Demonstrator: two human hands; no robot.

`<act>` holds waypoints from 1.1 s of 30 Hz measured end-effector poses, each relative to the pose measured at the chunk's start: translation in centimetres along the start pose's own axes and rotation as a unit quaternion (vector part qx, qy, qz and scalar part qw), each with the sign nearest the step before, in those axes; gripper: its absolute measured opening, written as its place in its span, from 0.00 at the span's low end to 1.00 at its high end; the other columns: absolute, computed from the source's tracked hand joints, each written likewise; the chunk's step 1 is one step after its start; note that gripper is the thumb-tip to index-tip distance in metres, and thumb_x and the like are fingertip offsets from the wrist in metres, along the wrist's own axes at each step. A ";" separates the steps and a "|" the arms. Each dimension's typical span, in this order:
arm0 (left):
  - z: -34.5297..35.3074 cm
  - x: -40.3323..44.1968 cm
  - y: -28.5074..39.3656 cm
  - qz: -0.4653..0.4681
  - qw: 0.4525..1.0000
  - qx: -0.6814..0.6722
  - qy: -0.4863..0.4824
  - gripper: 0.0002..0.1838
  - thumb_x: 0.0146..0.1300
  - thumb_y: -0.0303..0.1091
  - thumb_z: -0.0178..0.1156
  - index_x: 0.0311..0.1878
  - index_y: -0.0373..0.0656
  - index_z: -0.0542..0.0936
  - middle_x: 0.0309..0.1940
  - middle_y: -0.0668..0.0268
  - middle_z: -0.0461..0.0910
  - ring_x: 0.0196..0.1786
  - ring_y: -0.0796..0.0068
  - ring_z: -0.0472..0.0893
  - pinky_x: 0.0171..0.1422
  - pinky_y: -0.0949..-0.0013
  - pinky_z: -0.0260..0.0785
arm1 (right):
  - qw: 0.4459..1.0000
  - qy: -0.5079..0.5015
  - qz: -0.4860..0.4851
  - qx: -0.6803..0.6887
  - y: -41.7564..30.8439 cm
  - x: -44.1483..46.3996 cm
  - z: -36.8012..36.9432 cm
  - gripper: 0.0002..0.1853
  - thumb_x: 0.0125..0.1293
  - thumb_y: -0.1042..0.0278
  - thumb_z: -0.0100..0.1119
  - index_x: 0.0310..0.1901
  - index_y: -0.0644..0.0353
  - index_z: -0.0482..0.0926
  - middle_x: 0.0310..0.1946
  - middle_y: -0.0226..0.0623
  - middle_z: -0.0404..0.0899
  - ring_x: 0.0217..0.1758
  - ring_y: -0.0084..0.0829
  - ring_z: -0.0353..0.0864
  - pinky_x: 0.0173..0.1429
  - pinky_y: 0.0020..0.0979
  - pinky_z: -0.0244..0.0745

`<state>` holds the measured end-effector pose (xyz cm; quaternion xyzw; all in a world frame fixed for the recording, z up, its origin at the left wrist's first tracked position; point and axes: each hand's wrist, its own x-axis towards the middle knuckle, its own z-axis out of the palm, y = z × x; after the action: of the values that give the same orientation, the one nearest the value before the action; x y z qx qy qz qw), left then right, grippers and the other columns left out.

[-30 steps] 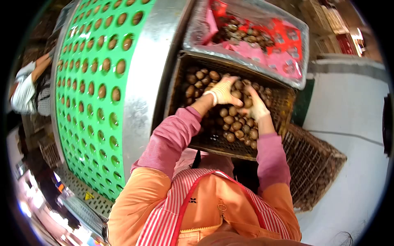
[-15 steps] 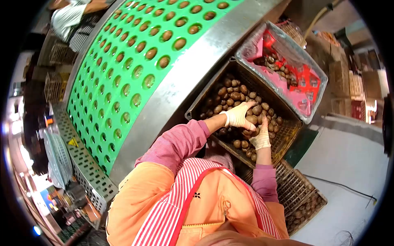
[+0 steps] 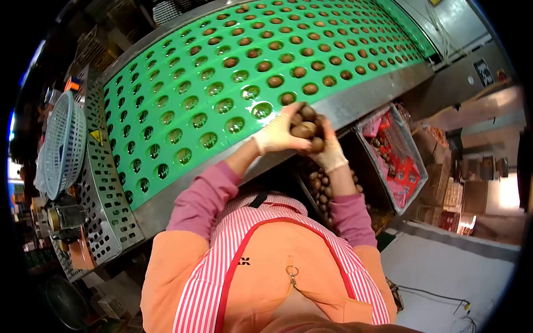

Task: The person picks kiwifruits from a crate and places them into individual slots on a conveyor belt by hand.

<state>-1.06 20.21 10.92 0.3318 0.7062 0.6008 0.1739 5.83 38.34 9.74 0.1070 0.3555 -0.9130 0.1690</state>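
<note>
Several brown round items [image 3: 303, 130] are cupped between my two gloved hands, just over the metal edge of the green panel. My left hand [image 3: 280, 132] curls round them from the left, thumb below. From the right, my right hand [image 3: 330, 149] closes on the same cluster. The green panel [image 3: 227, 146] has rows of round pockets; many toward the upper right hold one brown item each, while those at the lower left hold none. Below my right hand, a dark crate holds more brown items [image 3: 321, 191], partly hidden by my forearm.
A grey bin [image 3: 411, 145] with red and pink sheets and brown items stands at the right. To the left are a perforated metal strip [image 3: 114, 213], a pale blue basket [image 3: 62, 145] and a glass jar [image 3: 71, 217]. A cable [image 3: 427, 290] lies on the floor.
Both hands have risen from the crate with a cluster of brown items and moved to the green panel's edge. The view has turned, showing more of the panel.
</note>
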 end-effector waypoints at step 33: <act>-26.6 0.0 -15.1 -0.191 0.854 0.485 0.012 0.32 0.58 0.59 0.62 0.63 0.54 0.74 0.55 0.60 0.73 0.53 0.52 0.76 0.56 0.55 0.74 | 0.497 0.136 -0.222 -0.828 6.0 28.2 11.9 0.36 0.59 0.52 0.67 0.67 0.51 0.66 0.57 0.46 0.72 0.54 0.47 0.78 0.50 0.45 0.78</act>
<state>-22.13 -0.17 2.12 0.2259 0.9593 0.1413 0.0939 -18.74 19.54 5.77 -0.0419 0.9791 -0.1829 -0.0783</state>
